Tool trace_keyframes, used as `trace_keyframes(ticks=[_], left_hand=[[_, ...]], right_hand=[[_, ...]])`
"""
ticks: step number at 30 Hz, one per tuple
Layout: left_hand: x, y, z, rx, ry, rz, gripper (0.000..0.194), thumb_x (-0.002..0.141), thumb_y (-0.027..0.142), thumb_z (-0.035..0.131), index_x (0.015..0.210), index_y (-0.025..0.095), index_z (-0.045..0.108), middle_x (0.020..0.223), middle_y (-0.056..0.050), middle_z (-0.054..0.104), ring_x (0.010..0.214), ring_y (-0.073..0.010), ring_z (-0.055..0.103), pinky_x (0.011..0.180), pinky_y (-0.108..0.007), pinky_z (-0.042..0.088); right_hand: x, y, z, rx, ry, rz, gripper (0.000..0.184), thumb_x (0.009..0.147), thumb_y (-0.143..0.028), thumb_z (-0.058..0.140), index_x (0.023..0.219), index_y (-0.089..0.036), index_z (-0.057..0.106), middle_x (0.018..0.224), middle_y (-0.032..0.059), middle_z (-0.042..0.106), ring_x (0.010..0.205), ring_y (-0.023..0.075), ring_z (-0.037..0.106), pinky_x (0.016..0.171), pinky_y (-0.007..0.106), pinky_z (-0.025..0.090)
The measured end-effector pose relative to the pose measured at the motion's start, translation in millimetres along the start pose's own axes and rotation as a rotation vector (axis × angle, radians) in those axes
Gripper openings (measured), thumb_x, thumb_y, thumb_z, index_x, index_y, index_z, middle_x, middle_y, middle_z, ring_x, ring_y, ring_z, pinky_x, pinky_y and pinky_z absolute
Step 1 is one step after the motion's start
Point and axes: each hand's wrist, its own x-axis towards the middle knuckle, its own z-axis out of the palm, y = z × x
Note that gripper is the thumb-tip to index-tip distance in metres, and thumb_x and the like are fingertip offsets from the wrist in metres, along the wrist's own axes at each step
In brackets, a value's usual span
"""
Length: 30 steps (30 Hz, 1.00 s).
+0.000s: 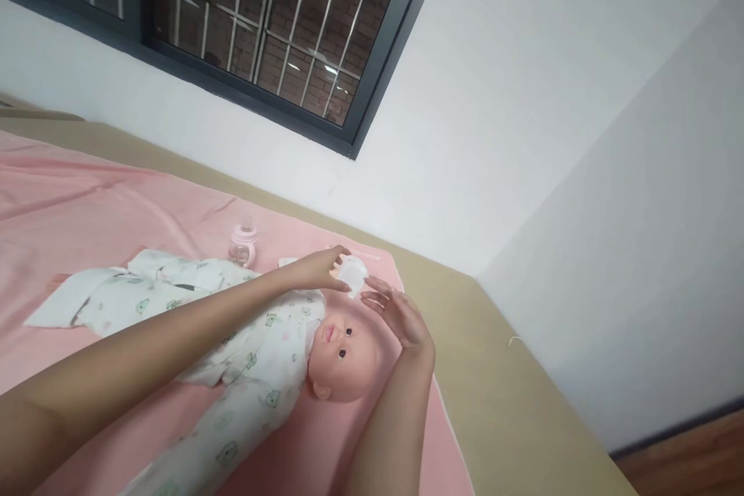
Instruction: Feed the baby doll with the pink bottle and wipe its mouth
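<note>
A baby doll [340, 356] in white printed clothes lies on its back on a pink blanket [70, 201]. Above its head my left hand [319, 267] pinches a small white round object [352, 274], perhaps a cap or lid. My right hand [401, 316] hovers just right of that object, fingers spread and open, close to the doll's head without clearly touching it.
A pink baby bottle [242, 242] stands on the blanket behind the doll. The blanket covers a tan mattress [505, 403] set against white walls. A barred dark-framed window [279, 23] is above. Wooden floor [691, 457] shows at lower right.
</note>
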Motion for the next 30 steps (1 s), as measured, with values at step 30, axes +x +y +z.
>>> trace_keyframes(ticks=[30], left_hand=[[-55.7,-0.8,-15.0,-0.067,-0.266,0.097,0.016,0.066,0.025,0.065,0.080,0.018,0.063,0.082,0.001,0.064,0.080,-0.0176,0.060,0.065,-0.022,0.041]], right_hand=[[10.1,24.1,-6.0,0.129,0.291,0.029,0.040,0.075,-0.044,0.066,0.110,-0.024,0.065,0.118,0.0064,0.062,0.096,0.0177,0.060,0.094,0.036,0.046]])
